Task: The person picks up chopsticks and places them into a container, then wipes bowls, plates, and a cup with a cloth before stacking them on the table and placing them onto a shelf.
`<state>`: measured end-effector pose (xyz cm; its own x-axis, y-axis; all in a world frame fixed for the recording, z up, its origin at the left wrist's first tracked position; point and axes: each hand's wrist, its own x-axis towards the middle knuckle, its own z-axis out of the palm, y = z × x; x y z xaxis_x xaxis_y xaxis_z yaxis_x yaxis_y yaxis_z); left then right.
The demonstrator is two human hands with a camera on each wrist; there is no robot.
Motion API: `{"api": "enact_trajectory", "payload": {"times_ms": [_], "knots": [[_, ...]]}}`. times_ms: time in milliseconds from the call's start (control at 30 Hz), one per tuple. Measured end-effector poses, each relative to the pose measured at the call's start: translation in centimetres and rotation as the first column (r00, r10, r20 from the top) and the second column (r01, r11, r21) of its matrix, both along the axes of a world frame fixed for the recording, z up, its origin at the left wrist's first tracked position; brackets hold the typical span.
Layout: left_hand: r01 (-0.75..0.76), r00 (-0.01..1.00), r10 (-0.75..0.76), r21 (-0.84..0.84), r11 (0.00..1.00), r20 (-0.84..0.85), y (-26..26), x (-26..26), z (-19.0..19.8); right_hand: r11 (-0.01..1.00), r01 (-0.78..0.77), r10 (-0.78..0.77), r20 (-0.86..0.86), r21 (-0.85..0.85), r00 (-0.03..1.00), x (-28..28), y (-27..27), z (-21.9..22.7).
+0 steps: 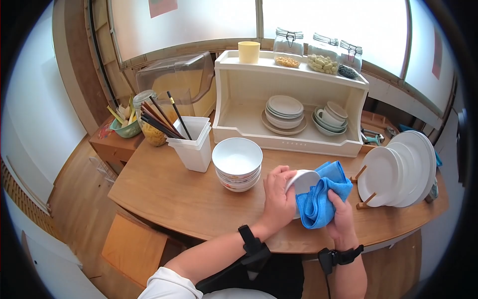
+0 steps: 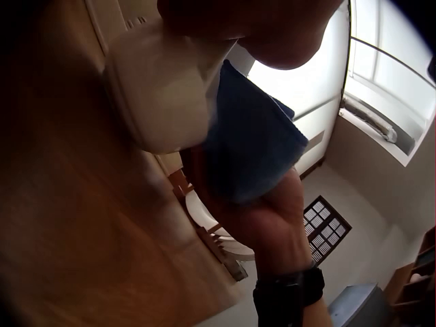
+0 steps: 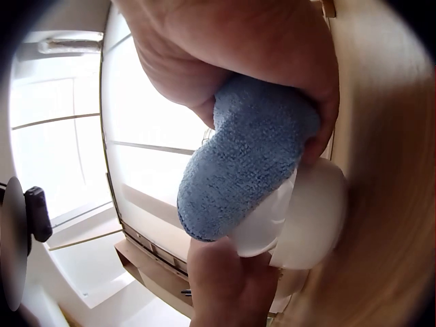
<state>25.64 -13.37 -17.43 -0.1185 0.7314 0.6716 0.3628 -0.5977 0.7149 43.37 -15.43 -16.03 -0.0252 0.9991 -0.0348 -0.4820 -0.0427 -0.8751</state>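
Observation:
My left hand (image 1: 279,197) holds a white bowl (image 1: 304,180) by its rim, tilted on its side above the front part of the table. A folded blue cloth (image 1: 321,204) is in my right hand (image 1: 343,215), bunched against the bowl's open side. Seen from the left wrist, the bowl's outer wall (image 2: 160,95) is close over the wood and the cloth (image 2: 252,139) covers part of the opening. The right wrist view has the cloth (image 3: 248,153) filling my right palm, with the bowl (image 3: 317,214) just beyond. Left of my hands stands a stack of bowls (image 1: 237,157).
White plates (image 1: 381,177) stand upright in a wooden rack at right. Behind is a white shelf (image 1: 289,142) with stacked dishes, jars and a yellow cup (image 1: 249,52) on top. A white holder (image 1: 194,149) with chopsticks stands at left, near a jar (image 1: 149,127) of pasta.

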Motion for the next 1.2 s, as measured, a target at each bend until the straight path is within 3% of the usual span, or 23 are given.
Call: {"api": "enact_trajectory", "payload": {"times_ms": [167, 233, 333, 367, 433, 500, 533, 567, 600, 667, 733, 800, 833, 867, 900, 967, 1000, 1133, 1200], "knots": [[0.097, 0.995, -0.098, 0.172, 0.98, 0.001, -1.9, 0.9, 2.5, 0.998, 0.059, -0.055, -0.092, 0.036, 0.994, -0.4, -0.7, 0.6], [0.282, 0.948, -0.291, 0.086, 0.956, 0.13, -2.7, 1.0, 3.4, 0.997, 0.053, -0.048, -0.107, 0.046, 0.993, -0.6, -1.3, 1.4], [0.348, 0.931, -0.349, 0.026, 0.937, 0.105, -4.6, 0.3, 4.9, 0.95, 0.265, -0.268, 0.0, 0.166, 0.963, -0.7, -2.9, 1.5], [0.396, 0.913, -0.394, -0.001, 0.918, 0.107, -5.1, -0.1, 5.1, 0.951, 0.257, -0.26, 0.0, 0.171, 0.965, 0.0, -3.5, 1.3], [0.429, 0.891, -0.427, 0.022, 0.903, 0.153, -5.7, -1.0, 4.4, 0.884, 0.06, -0.281, 0.425, 0.463, 0.86, 1.6, -4.4, 1.4], [0.538, 0.823, -0.498, -0.091, 0.838, 0.275, -6.2, -2.2, 4.0, 0.891, 0.002, -0.267, 0.521, 0.454, 0.811, 1.5, -5.6, 3.5], [0.493, 0.866, -0.482, -0.067, 0.867, 0.135, -6.3, -2.7, 4.3, 0.857, -0.071, -0.302, 0.61, 0.51, 0.733, 0.5, -6.3, 4.8], [0.5, 0.862, -0.489, -0.067, 0.863, 0.131, -6.8, -2.9, 4.8, 0.821, -0.148, -0.343, 0.685, 0.551, 0.642, -0.7, -6.7, 5.6], [0.49, 0.872, -0.49, -0.004, 0.872, -0.004, -7.6, -2.8, 5.4, 0.75, -0.192, -0.461, 0.708, 0.633, 0.535, -1.6, -6.8, 6.0], [0.451, 0.883, -0.424, 0.108, 0.886, -0.203, -8.8, -2.8, 6.1, 0.777, -0.201, -0.401, 0.715, 0.596, 0.572, -1.7, -6.5, 6.0], [0.437, 0.888, -0.4, 0.146, 0.887, -0.229, -10.2, -2.7, 5.9, 0.785, -0.202, -0.305, 0.648, 0.586, 0.698, -1.5, -5.9, 4.6], [0.396, 0.896, -0.316, 0.239, 0.887, -0.311, -11.7, -3.3, 6.5, 0.774, -0.081, -0.378, 0.561, 0.628, 0.737, -1.6, -6.4, 1.2], [0.403, 0.905, -0.343, 0.253, 0.879, -0.251, -12.1, -3.5, 6.4, 0.755, 0.005, -0.436, 0.497, 0.655, 0.751, -2.4, -6.9, -0.1], [0.402, 0.909, -0.338, 0.295, 0.867, -0.245, -12.5, -3.7, 6.0, 0.944, 0.195, -0.207, 0.015, 0.265, 0.978, -4.6, -7.2, -1.5], [0.401, 0.911, -0.335, 0.335, 0.852, -0.239, -12.8, -3.9, 5.7, 0.946, 0.19, -0.2, 0.015, 0.264, 0.98, -5.4, -6.4, -2.2], [0.428, 0.903, -0.365, 0.404, 0.808, -0.227, -13.1, -4.0, 5.7, 0.956, 0.018, -0.001, -0.058, 0.293, 0.998, -7.0, -6.0, -2.7], [0.454, 0.891, -0.398, 0.473, 0.755, -0.22, -13.3, -4.0, 5.7, 0.948, -0.067, 0.1, -0.092, 0.311, 0.991, -7.9, -6.0, -2.9], [0.386, 0.915, -0.271, 0.456, 0.802, -0.298, -13.6, -4.1, 3.6, 0.834, -0.357, 0.47, -0.206, 0.42, 0.858, -10.0, -5.2, -3.1], [0.404, 0.913, -0.336, 0.409, 0.818, -0.23, -13.6, -4.0, 2.6, 0.735, -0.469, 0.629, -0.236, 0.489, 0.74, -10.7, -4.6, -3.0]]}}
